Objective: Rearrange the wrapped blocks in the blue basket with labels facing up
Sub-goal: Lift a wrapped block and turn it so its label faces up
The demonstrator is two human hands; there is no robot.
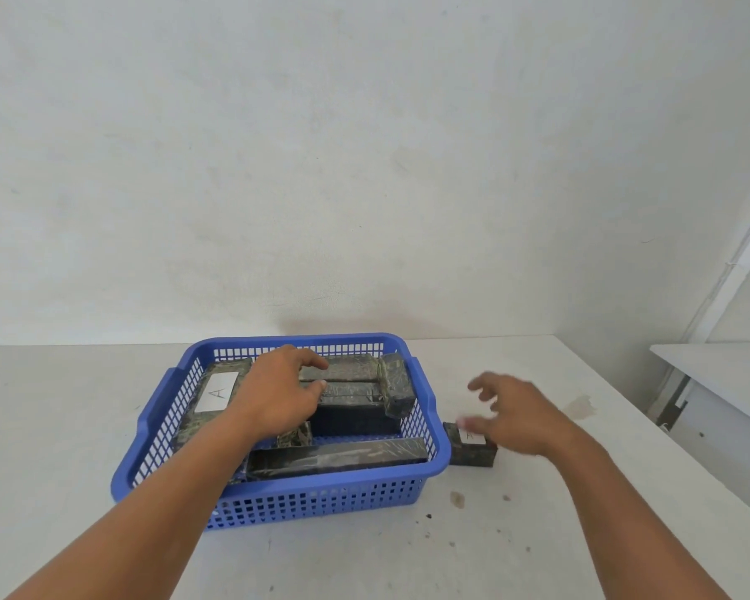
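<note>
The blue basket (304,495) sits on the white table and holds several dark wrapped blocks. One block at its left (217,391) shows a white label marked A facing up. A long block (338,456) lies along the front wall, and a short one (397,383) leans at the back right. My left hand (284,391) reaches into the basket's middle, fingers curled over the back blocks (347,372); whether it grips one is unclear. Outside, right of the basket, a small labelled block (470,446) rests on the table. My right hand (512,411) hovers over it, blurred, fingers spread.
The white table (83,426) runs to the wall behind the basket; its right edge slants down at the far right. A second white table (719,365) stands beyond that edge. Small brown stains (581,407) mark the surface near my right hand.
</note>
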